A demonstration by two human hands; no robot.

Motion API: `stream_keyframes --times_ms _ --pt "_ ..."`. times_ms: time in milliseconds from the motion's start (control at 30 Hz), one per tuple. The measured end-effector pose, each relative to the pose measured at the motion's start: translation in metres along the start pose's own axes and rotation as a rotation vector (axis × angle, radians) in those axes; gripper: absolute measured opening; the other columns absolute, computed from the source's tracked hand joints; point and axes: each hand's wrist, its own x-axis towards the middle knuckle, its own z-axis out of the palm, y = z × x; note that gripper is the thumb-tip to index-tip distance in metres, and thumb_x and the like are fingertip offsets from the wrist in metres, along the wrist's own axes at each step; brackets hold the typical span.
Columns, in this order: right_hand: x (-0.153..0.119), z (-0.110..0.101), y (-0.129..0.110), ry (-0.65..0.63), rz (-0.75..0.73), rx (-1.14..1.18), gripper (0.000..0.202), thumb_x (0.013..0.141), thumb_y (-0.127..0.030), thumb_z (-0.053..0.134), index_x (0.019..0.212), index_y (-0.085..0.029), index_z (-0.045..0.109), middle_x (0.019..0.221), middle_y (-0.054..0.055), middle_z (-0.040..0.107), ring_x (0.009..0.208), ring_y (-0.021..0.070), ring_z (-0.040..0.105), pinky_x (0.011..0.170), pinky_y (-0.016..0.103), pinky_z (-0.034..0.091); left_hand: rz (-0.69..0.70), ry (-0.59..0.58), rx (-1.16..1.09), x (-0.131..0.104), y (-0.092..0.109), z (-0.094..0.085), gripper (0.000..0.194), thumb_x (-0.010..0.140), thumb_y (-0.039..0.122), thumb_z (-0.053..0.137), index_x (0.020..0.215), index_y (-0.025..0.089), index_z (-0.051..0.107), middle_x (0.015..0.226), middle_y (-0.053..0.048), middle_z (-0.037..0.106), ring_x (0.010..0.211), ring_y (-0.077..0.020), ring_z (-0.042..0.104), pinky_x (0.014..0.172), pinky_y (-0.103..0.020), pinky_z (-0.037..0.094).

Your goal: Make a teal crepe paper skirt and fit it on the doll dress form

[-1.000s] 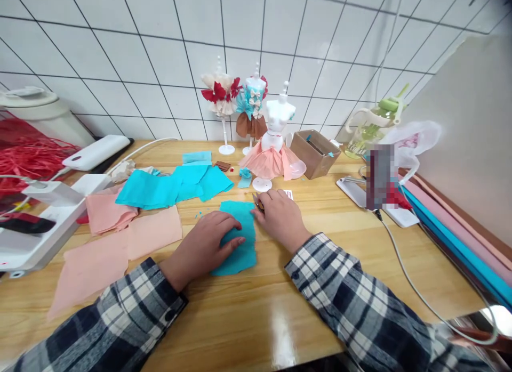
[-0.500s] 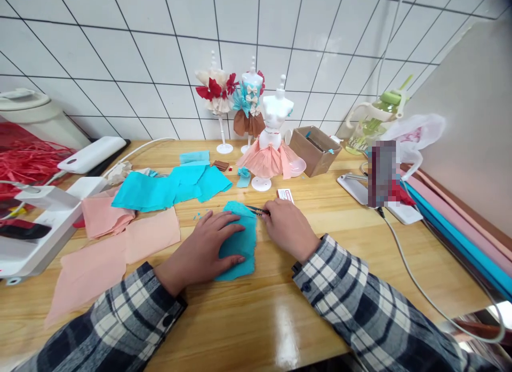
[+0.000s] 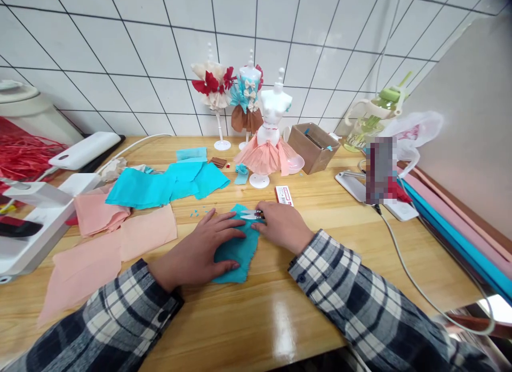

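Note:
My left hand (image 3: 206, 243) lies flat with fingers spread on a blue crepe paper piece (image 3: 236, 263), pressing it to the table. Closed around a pair of thread snips (image 3: 253, 215), my right hand (image 3: 282, 225) rests at the paper's upper right. The silver blades point left over the paper's top edge; their handles are mostly hidden in my fingers. Tiny blue scraps (image 3: 194, 212) lie just beyond my left fingertips. A small white and red box (image 3: 284, 195) sits behind my right hand.
Behind stand a white mannequin (image 3: 269, 135) in a pink skirt and two dressed mannequins (image 3: 218, 95). A cardboard box (image 3: 314, 148) is beside them. Blue paper (image 3: 138, 188) and pink paper (image 3: 88, 260) lie left, near a power strip (image 3: 48, 217). A cable (image 3: 394, 255) curves at right.
The snips have turned so their silver blades show and lie over the paper's top edge. The paper has shifted slightly, and its top now looks narrower. My left hand stays on it.

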Motion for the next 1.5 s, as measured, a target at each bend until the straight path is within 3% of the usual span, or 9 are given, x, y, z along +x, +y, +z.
stream_keyframes --times_ms 233,367,500,667,900,1000,1167,1333,1500 --pt "-0.001 -0.005 -0.008 0.017 -0.185 0.618 0.014 0.082 -0.03 0.059 0.078 -0.019 0.054 0.073 -0.003 0.054 0.07 0.013 0.051 0.063 0.024 0.036 -0.293 0.371 -0.483 0.0 -0.01 -0.001 0.094 0.08 0.065 0.057 0.152 0.021 0.015 0.154 -0.018 0.032 0.14 -0.0339 0.033 0.108 -0.05 0.038" --pt "-0.005 -0.007 -0.012 -0.068 -0.238 1.0 0.02 0.082 -0.033 0.06 0.076 -0.019 0.048 0.066 -0.006 0.041 0.061 0.0103 0.041 0.057 0.023 0.033 -0.283 0.092 -0.928 0.002 -0.008 -0.007 0.091 0.069 0.078 0.056 0.14 0.022 0.044 0.13 -0.014 0.061 0.12 -0.0367 0.055 0.092 -0.049 0.051" --pt "-0.005 -0.004 -0.012 -0.082 -0.202 1.188 0.018 0.081 -0.033 0.062 0.08 -0.018 0.051 0.071 -0.004 0.044 0.065 0.0101 0.043 0.062 0.024 0.036 -0.303 -0.104 -1.212 0.003 0.002 -0.009 0.067 0.067 0.058 0.075 0.12 0.019 0.063 0.107 -0.01 0.072 0.099 -0.0316 0.067 0.087 -0.046 0.053" --pt "-0.003 -0.004 -0.01 -0.064 -0.162 1.233 0.023 0.077 -0.035 0.068 0.084 -0.018 0.053 0.071 -0.004 0.044 0.064 0.0101 0.041 0.06 0.024 0.035 -0.407 -0.186 -1.442 -0.001 0.003 -0.01 0.06 0.067 0.03 0.081 0.121 0.015 0.061 0.107 -0.011 0.073 0.094 -0.0261 0.069 0.083 -0.036 0.054" --pt "-0.003 0.004 -0.013 0.009 -0.122 1.163 0.019 0.078 -0.032 0.067 0.084 -0.018 0.054 0.071 -0.004 0.046 0.063 0.0102 0.042 0.06 0.024 0.035 -0.432 -0.216 -1.653 -0.003 0.003 -0.006 0.062 0.064 0.038 0.084 0.118 0.015 0.065 0.106 -0.012 0.074 0.097 -0.0269 0.069 0.087 -0.037 0.053" --pt "-0.001 0.009 -0.014 0.063 -0.113 1.141 0.017 0.081 -0.032 0.064 0.086 -0.018 0.055 0.074 -0.003 0.051 0.068 0.0113 0.047 0.065 0.025 0.039 -0.544 -0.147 -1.613 0.001 0.006 -0.004 0.041 0.068 0.027 0.082 0.106 0.015 0.071 0.098 -0.01 0.076 0.086 -0.0234 0.071 0.082 -0.035 0.055" --pt "-0.002 0.009 -0.007 0.205 -0.016 1.071 0.025 0.093 -0.035 0.044 0.102 -0.017 0.06 0.089 0.003 0.059 0.075 0.0128 0.053 0.072 0.027 0.043 -0.548 0.191 -1.648 0.004 0.002 -0.012 0.028 0.066 0.022 0.083 0.092 0.015 0.074 0.086 -0.007 0.077 0.078 -0.0212 0.071 0.076 -0.031 0.057" --pt "-0.016 0.01 -0.003 0.003 -0.015 1.014 0.03 0.094 -0.04 0.046 0.115 -0.019 0.052 0.069 -0.004 0.049 0.061 0.0117 0.047 0.062 0.026 0.039 -0.543 0.326 -1.645 0.002 -0.003 -0.01 0.023 0.065 0.02 0.083 0.087 0.015 0.076 0.084 -0.006 0.077 0.076 -0.0176 0.07 0.075 -0.025 0.057" --pt "-0.031 0.015 -0.006 -0.112 -0.045 1.048 0.041 0.099 -0.055 0.027 0.093 -0.021 0.048 0.064 -0.005 0.04 0.056 0.0101 0.039 0.055 0.024 0.033 -0.554 0.422 -1.616 0.005 -0.006 0.002 0.03 0.066 0.023 0.083 0.095 0.018 0.076 0.096 -0.006 0.077 0.079 -0.0165 0.07 0.077 -0.025 0.056"
